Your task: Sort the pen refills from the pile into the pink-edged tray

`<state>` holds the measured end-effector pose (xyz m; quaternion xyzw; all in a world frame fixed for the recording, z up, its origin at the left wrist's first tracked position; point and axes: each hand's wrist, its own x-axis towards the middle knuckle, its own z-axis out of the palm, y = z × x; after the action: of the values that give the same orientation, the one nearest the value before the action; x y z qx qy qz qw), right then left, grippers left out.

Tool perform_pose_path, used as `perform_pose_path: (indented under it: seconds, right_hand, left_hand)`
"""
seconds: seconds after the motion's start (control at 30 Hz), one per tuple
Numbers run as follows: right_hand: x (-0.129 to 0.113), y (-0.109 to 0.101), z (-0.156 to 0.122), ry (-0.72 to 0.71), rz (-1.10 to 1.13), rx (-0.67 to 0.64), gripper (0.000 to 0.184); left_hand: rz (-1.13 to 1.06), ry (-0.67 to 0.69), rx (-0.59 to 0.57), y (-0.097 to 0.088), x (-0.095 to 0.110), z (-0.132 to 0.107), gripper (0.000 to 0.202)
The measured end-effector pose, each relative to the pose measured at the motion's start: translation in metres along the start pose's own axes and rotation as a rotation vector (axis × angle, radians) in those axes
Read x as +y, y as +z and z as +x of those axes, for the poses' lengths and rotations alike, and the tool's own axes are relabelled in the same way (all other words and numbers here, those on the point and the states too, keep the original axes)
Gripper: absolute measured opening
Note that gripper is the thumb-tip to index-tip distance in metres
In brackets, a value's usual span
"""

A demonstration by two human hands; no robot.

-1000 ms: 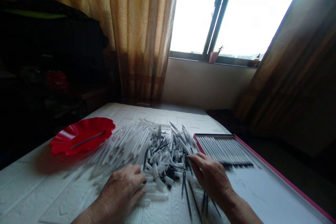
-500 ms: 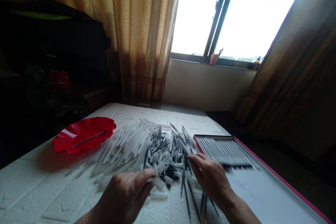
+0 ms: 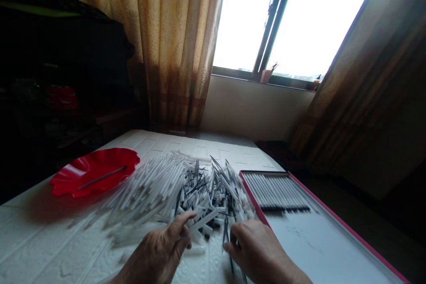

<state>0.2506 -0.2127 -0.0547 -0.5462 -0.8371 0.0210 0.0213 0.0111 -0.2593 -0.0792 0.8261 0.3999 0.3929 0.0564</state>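
A big heap of white pen barrels, caps and thin black refills (image 3: 179,191) lies on the white table (image 3: 40,239). My left hand (image 3: 159,250) is lifted at the heap's near edge and pinches a white pen barrel (image 3: 203,219) between thumb and fingers. My right hand (image 3: 256,248) is beside it, fingers curled on a thin black refill (image 3: 226,235) at the heap's near right edge. The two hands are close together.
A red wavy-edged dish (image 3: 93,175) with one dark pen in it sits at the left. A red-rimmed tray (image 3: 329,226) at the right holds a row of assembled pens (image 3: 278,191). Curtains and a window stand behind the table.
My left hand has lifted off the heap with a white barrel pinched in it. My right hand drew back toward me and closed on a refill. The camera shifted slightly.
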Motion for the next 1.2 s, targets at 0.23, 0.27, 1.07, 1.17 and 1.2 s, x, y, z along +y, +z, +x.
perform_pose_path:
  seconds: [0.23,0.27,1.07,1.17,1.2]
  right_hand:
    - [-0.001,0.015,0.001,0.041,-0.021,0.008,0.012]
    - [0.003,0.012,0.001,0.037,-0.008,0.001,0.011]
    - [-0.009,-0.027,-0.009,0.012,1.227,0.496,0.023]
    - [-0.017,-0.028,-0.012,0.037,1.263,0.482,0.021]
    - [-0.019,-0.029,-0.013,0.031,1.284,0.479,0.021]
  left_hand:
    - [-0.114,0.053,0.014,0.016,-0.009,-0.006,0.023]
    - [-0.116,0.042,0.008,0.017,-0.009,-0.007,0.019]
    - [-0.154,0.028,-0.077,0.026,-0.016,-0.015,0.014]
    - [-0.143,0.024,-0.081,0.024,-0.013,-0.012,0.015]
    - [-0.139,0.01,-0.091,0.023,-0.011,-0.011,0.016]
